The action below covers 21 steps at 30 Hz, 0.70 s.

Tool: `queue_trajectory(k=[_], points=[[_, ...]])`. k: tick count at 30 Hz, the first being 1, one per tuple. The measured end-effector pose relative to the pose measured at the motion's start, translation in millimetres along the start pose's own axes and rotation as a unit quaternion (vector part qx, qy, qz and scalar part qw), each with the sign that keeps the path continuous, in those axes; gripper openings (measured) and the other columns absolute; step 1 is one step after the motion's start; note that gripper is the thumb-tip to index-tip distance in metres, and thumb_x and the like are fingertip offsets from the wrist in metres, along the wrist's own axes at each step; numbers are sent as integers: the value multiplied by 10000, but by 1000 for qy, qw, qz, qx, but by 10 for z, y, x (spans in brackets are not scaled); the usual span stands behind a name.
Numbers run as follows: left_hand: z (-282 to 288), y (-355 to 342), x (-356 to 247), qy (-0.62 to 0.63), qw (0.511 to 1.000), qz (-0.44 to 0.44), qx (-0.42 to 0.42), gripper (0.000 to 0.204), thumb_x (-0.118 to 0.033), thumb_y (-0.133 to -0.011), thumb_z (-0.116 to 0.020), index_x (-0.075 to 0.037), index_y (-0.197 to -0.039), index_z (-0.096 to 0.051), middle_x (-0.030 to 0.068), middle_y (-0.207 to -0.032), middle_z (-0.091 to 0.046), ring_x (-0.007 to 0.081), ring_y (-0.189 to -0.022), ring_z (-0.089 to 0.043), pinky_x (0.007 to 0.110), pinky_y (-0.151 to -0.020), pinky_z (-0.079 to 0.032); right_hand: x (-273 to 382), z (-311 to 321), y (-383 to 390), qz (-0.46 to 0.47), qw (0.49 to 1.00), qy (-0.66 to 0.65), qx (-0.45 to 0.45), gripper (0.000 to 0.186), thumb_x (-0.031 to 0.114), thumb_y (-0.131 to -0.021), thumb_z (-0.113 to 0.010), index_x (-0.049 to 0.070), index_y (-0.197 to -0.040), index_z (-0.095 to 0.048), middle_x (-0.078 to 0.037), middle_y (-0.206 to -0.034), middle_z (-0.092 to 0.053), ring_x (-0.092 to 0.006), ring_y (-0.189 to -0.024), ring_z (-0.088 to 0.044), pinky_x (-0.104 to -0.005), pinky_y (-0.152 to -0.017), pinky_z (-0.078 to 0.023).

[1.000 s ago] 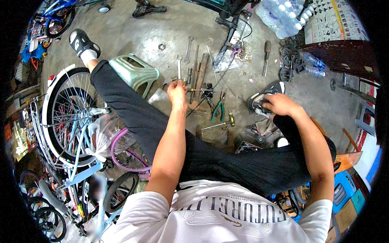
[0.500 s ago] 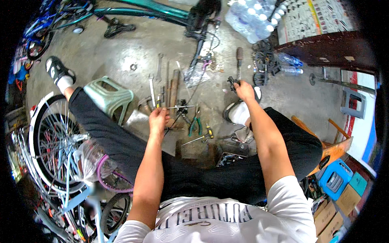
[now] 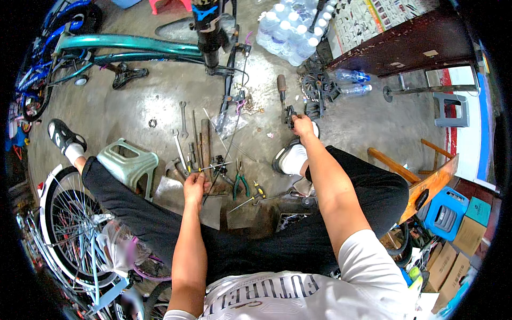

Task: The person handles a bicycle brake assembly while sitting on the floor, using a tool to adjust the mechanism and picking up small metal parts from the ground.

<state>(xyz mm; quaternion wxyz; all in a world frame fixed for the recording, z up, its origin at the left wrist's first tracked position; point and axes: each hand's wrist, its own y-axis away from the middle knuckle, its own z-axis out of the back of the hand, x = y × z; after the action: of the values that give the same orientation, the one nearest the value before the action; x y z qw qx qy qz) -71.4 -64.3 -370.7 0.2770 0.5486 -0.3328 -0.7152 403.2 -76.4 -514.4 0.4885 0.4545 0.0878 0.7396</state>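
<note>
My left hand (image 3: 196,184) is closed at the near edge of the tool cluster, beside a thin metal rod (image 3: 216,166); what its fingers hold is hard to make out. Around it lie a combination wrench (image 3: 178,143), a hammer (image 3: 173,172), a long rusty bar (image 3: 206,141) and green-handled pliers (image 3: 241,184). My right hand (image 3: 302,126), reaching out over my right shoe, grips a black part (image 3: 290,116) just below a wooden-handled screwdriver (image 3: 281,85). Black crank parts (image 3: 314,88) lie beyond it on the floor.
A green bicycle frame (image 3: 133,47) crosses the far floor. Bottled water (image 3: 290,32) sits near a dark cabinet (image 3: 400,45). A pale green stool (image 3: 128,152) and wheeled bicycle (image 3: 74,218) are at left; a wooden stool (image 3: 426,192) and cardboard boxes (image 3: 445,269) at right.
My right hand has moved forward from beside my shoe toward the screwdriver, carrying the black part. My left hand remains at the tools. The view has swung, showing more bicycle frame.
</note>
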Motion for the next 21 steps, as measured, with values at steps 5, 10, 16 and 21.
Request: queue_trajectory(k=[5,10,16,21], points=[[35,50,-7,-22,1000,1,-14,221,-202,-1030,-619,16,-1028,-648,79,-874,-704,114,-638,-593,285,-585,-473,231,95,-88,-1,997,-21,-67,360,298,-972,-665,-17,-1144,-681,-116,-890,-696,-227,-662,-648,-375,-571,-525],[83,-12,191,-42,999,-6,-17,212,-194,-1018,-629,16,-1007,-652,63,-818,-687,127,-633,-585,297,-567,-448,736,605,-125,-39,947,-304,-96,393,365,-1030,-594,15,-1209,-573,-82,-925,-641,-173,-657,-653,-309,-540,-523],[14,46,50,-93,995,-17,-22,261,-228,-996,-642,29,-985,-684,81,-781,-684,148,-637,-601,323,-590,-469,488,563,-231,-20,954,-189,-232,309,280,-983,-609,24,-1158,-611,-116,-981,-695,-187,-671,-662,-337,-552,-517],[167,-439,427,-279,957,-15,-81,370,-340,-894,-688,-66,-1136,-747,197,-1083,-751,375,-1037,-716,468,-906,-544,701,-466,709,152,987,9,-41,317,303,-977,-591,37,-1134,-657,-222,-1052,-731,-393,-973,-699,-475,-857,-533]])
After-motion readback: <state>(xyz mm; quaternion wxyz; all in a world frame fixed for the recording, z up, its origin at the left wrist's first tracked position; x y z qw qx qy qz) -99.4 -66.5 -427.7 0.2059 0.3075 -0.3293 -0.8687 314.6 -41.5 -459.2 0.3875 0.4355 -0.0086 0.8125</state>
